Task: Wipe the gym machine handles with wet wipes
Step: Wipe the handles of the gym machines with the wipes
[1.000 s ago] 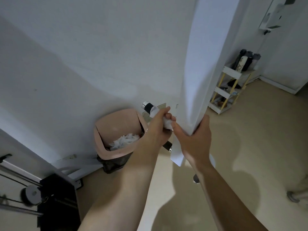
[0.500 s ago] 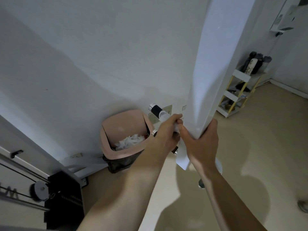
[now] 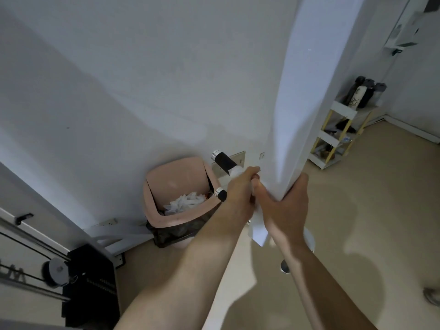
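Note:
A white machine post [image 3: 307, 96] runs down from the top of the view to my hands. From its left side sticks a black handle [image 3: 223, 160] with a silver end cap. My left hand [image 3: 240, 191] is closed around this handle with a white wet wipe [image 3: 234, 172] wrapped under the fingers. A second, lower black handle end [image 3: 220, 194] shows just left of that wrist. My right hand [image 3: 283, 206] grips the post's lower edge, thumb touching the left hand.
A pink waste bin [image 3: 176, 177] with used white wipes stands against the wall below the handles. A black weight stack with cables [image 3: 90, 282] is at lower left. A white and yellow shelf rack [image 3: 338, 134] stands at the right on the beige floor.
The view has shifted slightly, so hands and post sit a little further right. My left hand has slid a bit along the handle with the wipe; the right hand keeps its grip.

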Available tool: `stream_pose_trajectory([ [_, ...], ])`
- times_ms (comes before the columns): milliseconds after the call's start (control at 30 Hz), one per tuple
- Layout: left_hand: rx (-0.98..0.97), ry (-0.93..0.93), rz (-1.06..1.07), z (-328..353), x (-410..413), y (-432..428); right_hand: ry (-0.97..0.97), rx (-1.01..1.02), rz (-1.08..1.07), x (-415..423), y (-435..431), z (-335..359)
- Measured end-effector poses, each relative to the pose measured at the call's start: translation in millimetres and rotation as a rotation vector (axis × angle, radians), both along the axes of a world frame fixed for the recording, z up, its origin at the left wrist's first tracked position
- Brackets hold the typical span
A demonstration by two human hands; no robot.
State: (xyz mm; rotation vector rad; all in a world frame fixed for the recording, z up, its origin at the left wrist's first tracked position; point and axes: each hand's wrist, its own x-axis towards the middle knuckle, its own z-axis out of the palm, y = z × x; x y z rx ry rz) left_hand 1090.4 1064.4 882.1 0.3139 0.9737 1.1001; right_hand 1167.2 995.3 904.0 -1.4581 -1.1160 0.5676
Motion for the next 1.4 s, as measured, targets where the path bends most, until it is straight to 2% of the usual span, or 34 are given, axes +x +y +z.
stream_pose_trajectory([
  [167,-0.047,-0.151,0.279,27,-34,35,0.006,-0.009,0.045,-1,1,2],
  [267,0.004,-0.154,0.380,24,-40,38,0.003,-0.021,0.050,-3,1,0],
  [400,0.096,0.054,0.329,5,-26,13,-0.007,-0.019,0.049,1,2,-1],
  [633,0.249,0.278,0.264,-22,-31,-15,-0.022,-0.018,0.020,3,9,-2],
  [867,0.294,0.678,0.464,-11,-50,14,-0.049,-0.007,0.012,2,8,-2],
  [1100,0.350,0.831,0.588,-8,-50,34,-0.046,-0.010,0.007,5,12,0],
  [1267,0.453,1.115,0.578,2,-60,44,-0.031,-0.025,0.023,9,14,1],
  [1400,0.385,1.118,0.579,9,-80,64,-0.028,-0.035,0.036,10,12,0],
])
